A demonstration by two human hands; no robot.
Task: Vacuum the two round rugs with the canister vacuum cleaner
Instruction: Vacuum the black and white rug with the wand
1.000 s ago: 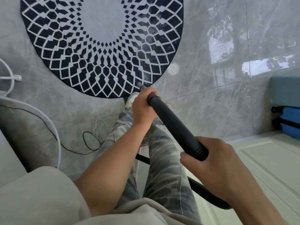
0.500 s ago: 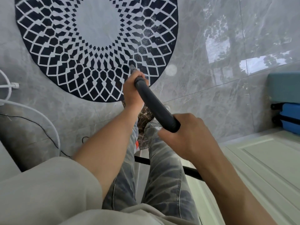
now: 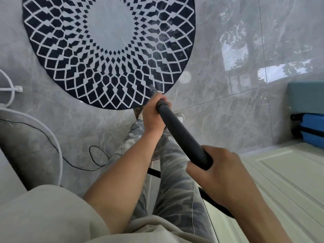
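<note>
Your left hand (image 3: 152, 118) and right hand (image 3: 220, 176) clamped round the wand (image 3: 182, 137), tip at rug (image 3: 108, 41) edge, open tile (image 3: 228, 111) rightward, cord (image 3: 90, 153) leftward

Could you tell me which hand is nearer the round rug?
Left: the left hand grips the wand by the near edge of the rug; the right hand holds it farther back.

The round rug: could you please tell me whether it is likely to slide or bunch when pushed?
The round rug looks thin and flat, so probably floppy and light. It lies on glossy tile, so it may slide. The narrow nozzle near its edge could catch and ruck it.
</note>
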